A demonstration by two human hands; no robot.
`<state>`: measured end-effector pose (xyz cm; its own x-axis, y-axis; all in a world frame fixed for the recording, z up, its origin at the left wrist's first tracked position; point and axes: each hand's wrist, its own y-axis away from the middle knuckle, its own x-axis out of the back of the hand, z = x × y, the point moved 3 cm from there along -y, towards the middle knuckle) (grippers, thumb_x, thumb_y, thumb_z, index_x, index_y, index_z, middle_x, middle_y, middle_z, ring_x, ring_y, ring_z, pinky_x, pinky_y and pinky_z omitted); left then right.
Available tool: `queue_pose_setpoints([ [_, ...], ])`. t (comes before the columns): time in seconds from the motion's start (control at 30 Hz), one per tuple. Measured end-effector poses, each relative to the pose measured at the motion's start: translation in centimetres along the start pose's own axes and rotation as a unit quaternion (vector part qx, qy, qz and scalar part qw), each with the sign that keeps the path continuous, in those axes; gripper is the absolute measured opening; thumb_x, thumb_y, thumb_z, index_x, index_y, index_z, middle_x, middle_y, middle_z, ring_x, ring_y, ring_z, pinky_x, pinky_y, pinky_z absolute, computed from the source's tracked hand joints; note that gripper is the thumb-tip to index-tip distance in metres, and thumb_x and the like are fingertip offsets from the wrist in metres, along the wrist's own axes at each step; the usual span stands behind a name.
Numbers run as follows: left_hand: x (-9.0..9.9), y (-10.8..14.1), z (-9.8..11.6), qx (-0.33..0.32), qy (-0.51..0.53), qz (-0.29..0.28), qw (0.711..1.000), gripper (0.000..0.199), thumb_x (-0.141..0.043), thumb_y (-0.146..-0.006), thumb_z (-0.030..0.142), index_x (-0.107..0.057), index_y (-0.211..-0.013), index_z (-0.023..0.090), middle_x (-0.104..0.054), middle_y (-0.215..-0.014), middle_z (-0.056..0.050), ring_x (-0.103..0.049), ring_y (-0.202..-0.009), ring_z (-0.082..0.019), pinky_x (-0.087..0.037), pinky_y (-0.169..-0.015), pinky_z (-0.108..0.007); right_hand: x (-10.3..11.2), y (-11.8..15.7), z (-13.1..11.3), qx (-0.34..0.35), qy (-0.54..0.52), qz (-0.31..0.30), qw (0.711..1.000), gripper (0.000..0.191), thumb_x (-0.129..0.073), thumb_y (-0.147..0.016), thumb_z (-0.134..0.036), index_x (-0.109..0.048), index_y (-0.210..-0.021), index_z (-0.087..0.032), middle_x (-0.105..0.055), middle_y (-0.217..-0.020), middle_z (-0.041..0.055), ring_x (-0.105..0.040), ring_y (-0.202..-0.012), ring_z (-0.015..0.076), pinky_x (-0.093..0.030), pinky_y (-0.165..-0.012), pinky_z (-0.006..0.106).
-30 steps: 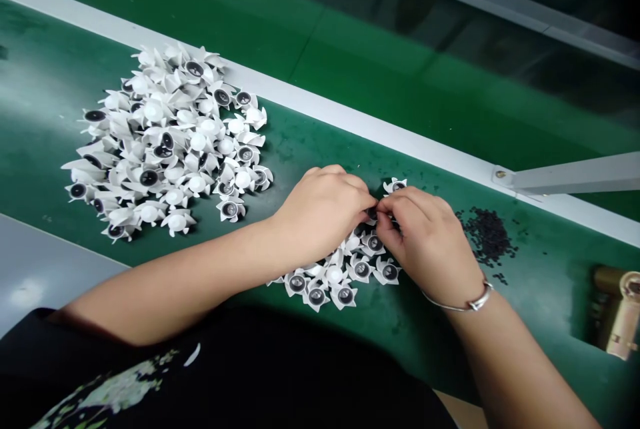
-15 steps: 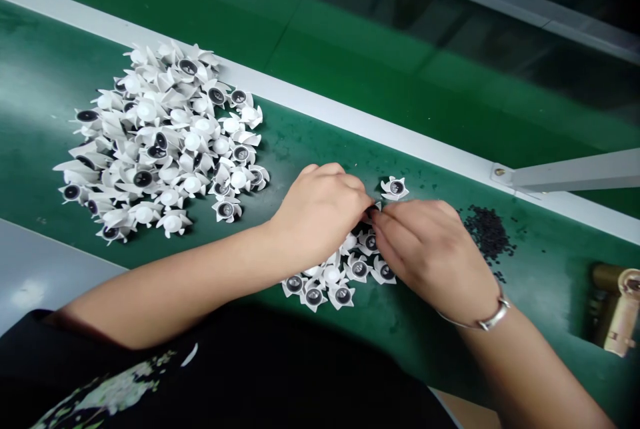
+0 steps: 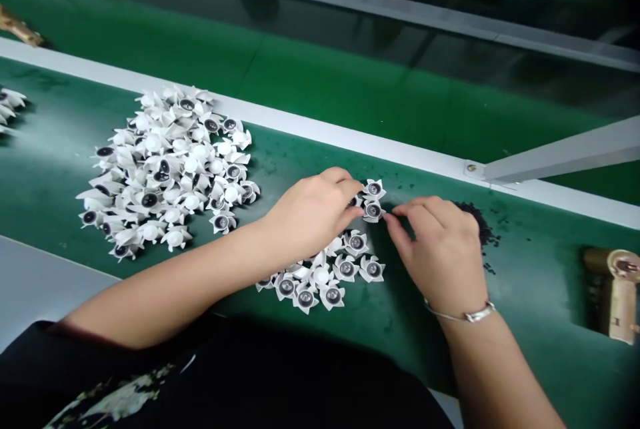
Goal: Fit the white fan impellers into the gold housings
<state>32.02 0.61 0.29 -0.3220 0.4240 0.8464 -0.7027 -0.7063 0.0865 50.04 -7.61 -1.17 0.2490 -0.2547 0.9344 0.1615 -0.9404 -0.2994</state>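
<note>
Black fabric (image 3: 280, 369) with a pale floral print is seen along the bottom edge. At lower centre, a cluster of white impellers (image 3: 321, 275) is spread on the green tabletop (image 3: 415, 349), partly covered by the left forearm. On the right wrist a silver bracelet (image 3: 480, 313) is worn. Right hand (image 3: 437, 239): thumb and forefinger tips parted by a narrow gap, nothing seen between them; placed just beside a dark-hubbed impeller (image 3: 373, 210), contact not determinable. Left hand (image 3: 317, 209): thumb and forefinger curved about a half-hidden impeller (image 3: 355, 201); whether it is gripped cannot be told. Another impeller (image 3: 373, 189) is set just above the dark-hubbed one, hub up. Behind the right hand, small black pieces (image 3: 483, 226) are heaped, partly hidden. At far right, a brass-coloured fitting (image 3: 621, 302) is noted. In the left half, a larger impeller pile (image 3: 193, 162) is stacked, hubs variously turned. Beyond, the tabletop is bordered by a white rail (image 3: 320, 134).
</note>
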Motion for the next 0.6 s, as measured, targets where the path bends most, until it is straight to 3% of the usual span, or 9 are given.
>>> queue_pose_setpoints([
  [0.13,0.6,-1.5,1.2,0.031,-0.031,-0.047,0.998,0.076,-0.070,-0.089,0.046,-0.042,-0.152,0.016,-0.046,-0.147,-0.018,-0.067,-0.101,-0.029,-0.057,-0.090,-0.044,0.1,0.2,0.7,-0.038,0.002,0.045,0.998,0.012,-0.065,-0.095,-0.027,-0.066,-0.098,-0.016,-0.070,-0.097,0.0105,-0.064,-0.087,0.0256,-0.044,-0.076,0.038],
  [0.2,0.5,-2.4,1.9,0.044,-0.058,-0.072,0.995,0.087,-0.077,-0.080,0.051,-0.040,-0.154,0.021,-0.040,-0.149,-0.019,-0.063,-0.109,-0.035,-0.056,-0.090,-0.048,0.5,0.5,1.4,-0.049,-0.012,0.059,0.997,0.012,-0.065,-0.094,-0.027,-0.067,-0.098,-0.016,-0.071,-0.096,0.0099,-0.064,-0.087,0.0251,-0.046,-0.078,0.038],
  [0.3,0.0,-3.6,2.9,0.046,-0.085,-0.080,0.992,0.076,-0.080,-0.076,0.051,-0.055,-0.143,0.023,-0.039,-0.146,-0.020,-0.052,-0.124,-0.042,-0.053,-0.093,-0.051,0.9,1.2,2.6,-0.062,-0.035,0.072,0.995,0.011,-0.065,-0.094,-0.026,-0.068,-0.096,-0.016,-0.070,-0.094,0.0090,-0.063,-0.085,0.0231,-0.047,-0.080,0.038],
  [0.4,-0.5,-4.3,3.5,0.036,-0.089,-0.069,0.993,0.057,-0.077,-0.078,0.039,-0.064,-0.131,0.023,-0.044,-0.139,-0.018,-0.053,-0.121,-0.040,-0.053,-0.094,-0.050,1.3,1.5,3.5,-0.071,-0.051,0.081,0.993,0.011,-0.063,-0.095,-0.025,-0.069,-0.093,-0.015,-0.069,-0.089,0.0077,-0.063,-0.082,0.0208,-0.048,-0.079,0.036],
  [0.6,-1.1,-4.7,3.7,-0.049,-0.070,-0.058,0.995,0.045,-0.065,-0.082,0.022,-0.066,-0.127,0.024,-0.053,-0.130,-0.015,-0.059,-0.113,-0.033,-0.054,-0.093,-0.048,1.8,1.3,3.5,-0.074,-0.044,0.075,0.993,0.010,-0.061,-0.096,-0.022,-0.067,-0.090,-0.016,-0.066,-0.086,0.0027,-0.063,-0.083,0.0173,-0.051,-0.079,0.034],
])
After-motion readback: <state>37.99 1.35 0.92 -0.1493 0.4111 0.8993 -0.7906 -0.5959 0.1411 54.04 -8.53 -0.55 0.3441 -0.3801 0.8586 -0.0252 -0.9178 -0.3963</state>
